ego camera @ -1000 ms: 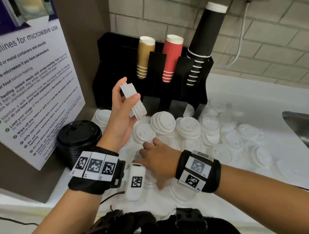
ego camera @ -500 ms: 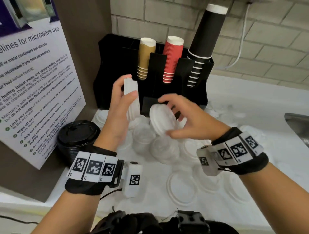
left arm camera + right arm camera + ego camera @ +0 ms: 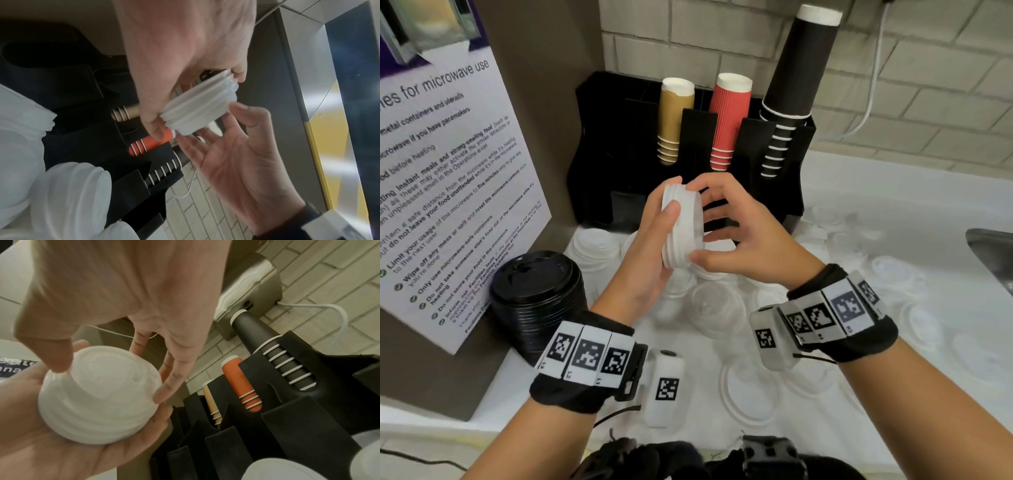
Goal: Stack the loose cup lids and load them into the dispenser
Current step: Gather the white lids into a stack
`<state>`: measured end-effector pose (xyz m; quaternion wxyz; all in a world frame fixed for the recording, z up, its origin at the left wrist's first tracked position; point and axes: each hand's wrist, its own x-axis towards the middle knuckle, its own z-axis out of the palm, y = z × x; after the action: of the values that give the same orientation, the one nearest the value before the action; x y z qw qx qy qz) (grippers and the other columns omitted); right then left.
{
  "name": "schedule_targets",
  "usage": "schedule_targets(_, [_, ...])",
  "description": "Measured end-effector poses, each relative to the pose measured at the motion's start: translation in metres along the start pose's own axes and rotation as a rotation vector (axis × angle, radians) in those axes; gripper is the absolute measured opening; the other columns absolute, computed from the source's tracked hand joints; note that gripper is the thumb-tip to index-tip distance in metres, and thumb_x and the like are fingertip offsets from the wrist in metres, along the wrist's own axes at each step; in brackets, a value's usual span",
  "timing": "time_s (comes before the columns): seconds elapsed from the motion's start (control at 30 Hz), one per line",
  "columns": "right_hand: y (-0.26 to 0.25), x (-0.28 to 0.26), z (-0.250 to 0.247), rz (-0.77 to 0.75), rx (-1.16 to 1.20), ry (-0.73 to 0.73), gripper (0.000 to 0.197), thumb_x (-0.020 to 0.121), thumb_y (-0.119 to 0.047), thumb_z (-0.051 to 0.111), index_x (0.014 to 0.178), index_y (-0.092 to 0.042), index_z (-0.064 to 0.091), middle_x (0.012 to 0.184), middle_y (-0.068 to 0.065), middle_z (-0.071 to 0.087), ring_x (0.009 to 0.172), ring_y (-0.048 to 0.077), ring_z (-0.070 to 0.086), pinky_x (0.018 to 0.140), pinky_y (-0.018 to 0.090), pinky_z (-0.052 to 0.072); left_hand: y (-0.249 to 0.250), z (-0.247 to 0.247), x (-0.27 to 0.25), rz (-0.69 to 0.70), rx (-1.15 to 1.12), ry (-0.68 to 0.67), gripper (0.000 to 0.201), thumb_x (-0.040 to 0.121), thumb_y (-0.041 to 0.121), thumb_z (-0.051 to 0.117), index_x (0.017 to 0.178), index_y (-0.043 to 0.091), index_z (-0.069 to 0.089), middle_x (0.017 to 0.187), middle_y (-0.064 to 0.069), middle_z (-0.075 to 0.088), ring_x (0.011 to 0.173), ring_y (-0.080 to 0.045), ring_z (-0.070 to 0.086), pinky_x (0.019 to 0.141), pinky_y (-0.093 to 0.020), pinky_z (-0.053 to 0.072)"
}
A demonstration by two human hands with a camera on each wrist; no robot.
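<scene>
A stack of white cup lids (image 3: 683, 226) stands on edge in front of the black dispenser (image 3: 767, 192). My left hand (image 3: 666, 216) grips the stack, thumb across its front rim and palm behind it. My right hand (image 3: 719, 222) pinches the stack's right end, index finger on top and thumb below. In the right wrist view the stack (image 3: 98, 394) lies in the left palm (image 3: 61, 443), and the right thumb and fingers (image 3: 164, 392) sit on the top lid's dome. In the left wrist view the lids (image 3: 199, 105) sit between both hands.
Loose white lids (image 3: 893, 270) lie scattered over the white counter, with short lid stacks (image 3: 595, 246) by the dispenser's foot. A pile of black lids (image 3: 537, 294) stands at the left under a wall notice (image 3: 448, 171). Brown, red and black cup columns fill the dispenser. A sink edge (image 3: 993, 253) is at the right.
My right hand lifted a white lid off the counter and brought it left onto the stack in my left hand. The left hand turned the stack more upright.
</scene>
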<state>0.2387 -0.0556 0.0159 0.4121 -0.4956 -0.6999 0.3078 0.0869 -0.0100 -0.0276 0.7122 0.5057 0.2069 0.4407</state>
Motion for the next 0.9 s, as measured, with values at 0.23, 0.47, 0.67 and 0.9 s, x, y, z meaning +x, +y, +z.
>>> schedule_targets(0.23, [0.002,-0.005,-0.004,0.091,-0.131,-0.023,0.073,0.069,-0.028,0.086,0.122,-0.028,0.036,0.115,-0.003,0.051,0.104,0.01,0.058,0.082,0.029,0.056,0.001,-0.005,0.0,0.042,0.012,0.102,0.063,0.067,0.045,0.064,0.126,0.033,0.045,0.12,-0.005,0.051,0.104,-0.022,0.054,0.082,-0.036,0.05])
schedule_targets(0.47, [0.009,-0.036,0.015,0.1,-0.767,-0.92,0.074,0.069,-0.038,0.085,0.129,-0.021,0.045,0.123,0.004,0.046,0.11,0.022,0.047,0.088,0.036,0.046,0.003,-0.018,0.007,0.119,0.008,0.261,0.048,0.077,0.032,0.059,0.121,0.033,0.04,0.105,0.006,0.049,0.097,-0.019,0.046,0.076,-0.036,0.043])
schedule_targets(0.67, [0.021,-0.067,0.031,0.051,-1.15,-1.21,0.098,0.065,-0.031,0.087,0.139,-0.026,0.023,0.135,0.01,0.024,0.111,0.027,0.039,0.078,0.04,0.049,-0.003,-0.02,0.004,0.067,0.01,0.22,0.034,0.078,0.031,0.054,0.11,0.039,0.046,0.1,0.009,0.049,0.086,-0.012,0.051,0.065,-0.028,0.048])
schedule_targets(0.9, [0.029,-0.074,0.039,0.073,-1.149,-1.205,0.099,0.067,-0.026,0.085,0.142,-0.027,0.021,0.138,0.012,0.021,0.113,0.032,0.037,0.081,0.041,0.047,-0.003,-0.019,0.001,0.04,0.011,0.19,0.049,0.062,0.045,0.063,0.11,0.041,0.051,0.107,0.005,0.05,0.098,-0.019,0.049,0.074,-0.032,0.046])
